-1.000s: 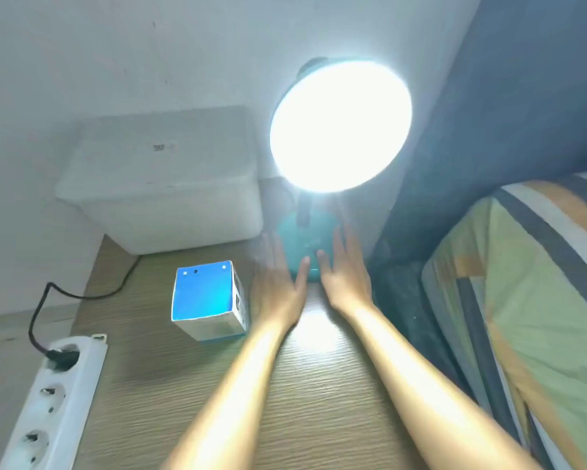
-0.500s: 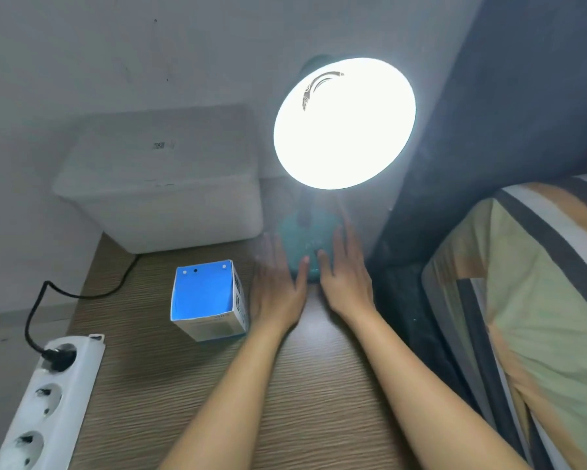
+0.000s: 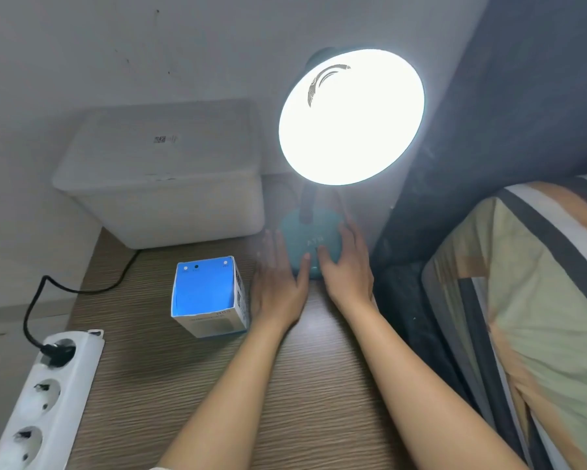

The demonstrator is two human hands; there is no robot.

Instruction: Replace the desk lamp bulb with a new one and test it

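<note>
The desk lamp is lit: its round shade (image 3: 351,117) glows bright white, so the bulb inside is hidden in glare. Its teal base (image 3: 310,237) stands on the wooden desk (image 3: 285,385) near the wall. My left hand (image 3: 278,286) lies flat at the base's left side, thumb touching its front edge. My right hand (image 3: 346,269) rests at the base's right side, thumb on its front, near a dark button. Both hands have fingers spread and hold nothing. A blue and white bulb box (image 3: 207,296) stands left of my left hand.
A white lidded plastic bin (image 3: 163,178) sits at the back left against the wall. A white power strip (image 3: 44,398) with a black plug and cable lies at the desk's left edge. A striped pillow or bedding (image 3: 536,317) and dark headboard bound the right side.
The lamp stays lit. Both hands have stayed at the lamp base, with only slight shifts. The glare has eased, so a mark on the shade shows.
</note>
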